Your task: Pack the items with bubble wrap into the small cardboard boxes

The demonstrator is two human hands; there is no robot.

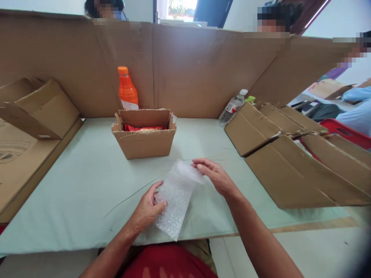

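Observation:
A sheet of clear bubble wrap point(176, 197) is held over the near part of the pale green table point(87, 181). My left hand point(149, 208) pinches its lower left edge between thumb and fingers. My right hand point(214, 175) grips its upper right corner with the fingertips. Just beyond the wrap stands a small open cardboard box point(144, 141) with a red packet point(142, 128) lying inside it.
An orange drink bottle point(126, 89) stands behind the box, a clear water bottle point(232, 108) leans at the back right. Flattened cardboard boxes point(292, 162) lie on the right, folded cartons point(40, 110) on the left. A tall cardboard wall point(203, 69) screens other people behind it.

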